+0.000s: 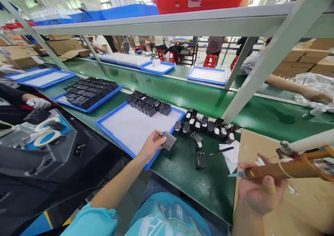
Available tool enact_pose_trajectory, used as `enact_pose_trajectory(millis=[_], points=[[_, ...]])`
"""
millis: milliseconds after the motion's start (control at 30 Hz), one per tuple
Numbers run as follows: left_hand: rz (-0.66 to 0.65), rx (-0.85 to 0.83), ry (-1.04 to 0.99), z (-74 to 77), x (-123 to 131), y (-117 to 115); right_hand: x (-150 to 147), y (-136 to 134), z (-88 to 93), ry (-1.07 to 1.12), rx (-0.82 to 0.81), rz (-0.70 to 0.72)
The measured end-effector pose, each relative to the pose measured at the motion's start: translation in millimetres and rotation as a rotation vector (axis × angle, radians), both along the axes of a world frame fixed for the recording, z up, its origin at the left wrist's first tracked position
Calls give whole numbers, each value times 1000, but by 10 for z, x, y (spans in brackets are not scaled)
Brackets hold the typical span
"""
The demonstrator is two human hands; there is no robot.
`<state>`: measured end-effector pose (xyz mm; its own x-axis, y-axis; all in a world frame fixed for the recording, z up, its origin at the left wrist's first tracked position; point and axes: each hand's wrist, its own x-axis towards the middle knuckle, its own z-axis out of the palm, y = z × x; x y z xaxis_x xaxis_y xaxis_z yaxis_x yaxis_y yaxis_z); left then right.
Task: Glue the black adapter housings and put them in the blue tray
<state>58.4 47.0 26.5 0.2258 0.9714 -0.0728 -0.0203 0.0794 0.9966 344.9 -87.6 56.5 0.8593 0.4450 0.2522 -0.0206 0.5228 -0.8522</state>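
Note:
My left hand (153, 144) pinches a black power adapter casing (169, 141) above the near right edge of a blue-rimmed tray (114, 135). In my right hand (257, 190) is an amber-barrelled glue dispenser (273, 171), its teal nozzle pointing left. Several black adapters (141, 103) stand in rows along the tray's far side. Right of the tray, several open adapter casings (206, 125) with white parts and wires inside are grouped. Nearer me are a loose casing part (197, 138) and a single adapter (200, 160).
Black tweezers (221, 151) lie partly on a white tissue (232, 159). Brown cardboard (271, 142) covers the bench at right. A slanted shelf post (250, 79) rises behind the casings. A co-worker's gloved hand (38, 103) is at left, another person's arm (292, 86) across at right.

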Motion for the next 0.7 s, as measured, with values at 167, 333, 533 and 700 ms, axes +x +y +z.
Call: enact_pose_trajectory(millis=[167, 333, 533, 700], points=[[163, 597, 818, 64, -242, 823, -32, 0, 35, -10, 39, 0], [166, 702, 990, 124, -246, 1375, -23, 5, 5, 7, 59, 23], [198, 770, 1052, 148, -255, 1457, 1, -11, -48, 18, 66, 57], [15, 719, 951, 184, 104, 1543, 3, -23, -75, 48, 45, 67]])
